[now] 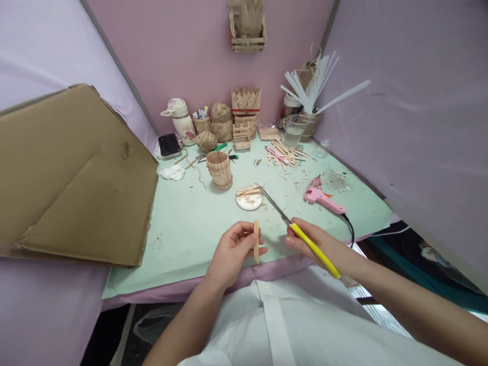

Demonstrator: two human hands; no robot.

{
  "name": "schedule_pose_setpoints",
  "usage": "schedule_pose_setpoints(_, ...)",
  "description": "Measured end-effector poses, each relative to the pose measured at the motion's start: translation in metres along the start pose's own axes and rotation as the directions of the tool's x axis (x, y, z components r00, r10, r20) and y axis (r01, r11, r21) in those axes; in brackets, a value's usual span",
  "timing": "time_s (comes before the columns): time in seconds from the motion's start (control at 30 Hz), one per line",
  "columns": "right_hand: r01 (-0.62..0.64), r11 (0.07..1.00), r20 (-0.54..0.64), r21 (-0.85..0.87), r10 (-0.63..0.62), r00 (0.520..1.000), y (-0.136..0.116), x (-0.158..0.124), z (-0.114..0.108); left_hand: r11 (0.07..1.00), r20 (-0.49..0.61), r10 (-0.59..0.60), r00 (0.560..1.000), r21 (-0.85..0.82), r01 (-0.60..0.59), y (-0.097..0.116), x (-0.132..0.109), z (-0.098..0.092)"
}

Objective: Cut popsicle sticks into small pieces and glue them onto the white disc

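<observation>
Near the table's front edge, my left hand (233, 251) pinches a flat wooden craft stick (256, 244), held upright between thumb and fingers. To its right, my right hand (305, 239) is closed on yellow-handled scissors (310, 245). Their metal blades look closed together and point up and left, with the tips over a round white dish (249, 203). Thin wooden strips (249, 191) lie across that dish, with small wood scraps on it. Behind and left of the dish stands a round cup made of craft sticks (220, 173).
A pink glue gun (324, 198) with a black cord lies at right. A pile of craft sticks (285, 152) with a pink pen is behind it. A large cardboard sheet (84, 178) covers the left side. A bottle (183, 122) and twine balls (206, 141) stand along the back.
</observation>
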State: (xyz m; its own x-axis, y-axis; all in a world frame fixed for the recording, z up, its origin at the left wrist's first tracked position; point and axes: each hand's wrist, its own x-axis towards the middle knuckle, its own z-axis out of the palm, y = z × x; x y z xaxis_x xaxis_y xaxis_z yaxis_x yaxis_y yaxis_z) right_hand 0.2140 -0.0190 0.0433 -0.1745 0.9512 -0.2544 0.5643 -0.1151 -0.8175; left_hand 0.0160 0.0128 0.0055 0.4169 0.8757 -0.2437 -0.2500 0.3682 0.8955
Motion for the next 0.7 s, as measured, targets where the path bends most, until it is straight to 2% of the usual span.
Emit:
schedule_pose_setpoints(0.1,-0.045,0.999,0.024,0.014,0.045,0.999,0.0,-0.004,0.0,1.0,-0.003,0.003,1.0,-0.024,-0.003,-0.001,0.001,0.001)
schedule_pose_setpoints(0.23,-0.068,0.995,-0.008,0.076,0.069,0.998,0.002,-0.004,0.002,0.999,-0.013,0.003,1.0,-0.043,-0.004,-0.002,0.003,0.004)
schedule_pose_setpoints(0.43,-0.038,0.998,0.006,0.05,0.038,0.999,0.009,-0.001,0.007,0.993,-0.087,-0.022,0.996,-0.115,0.012,-0.005,0.003,0.007)
schedule_pose_setpoints(0.7,-0.04,0.998,0.011,0.051,0.04,0.999,0.008,-0.001,0.011,0.997,-0.111,0.081,0.991,0.02,-0.079,-0.007,0.004,0.007)
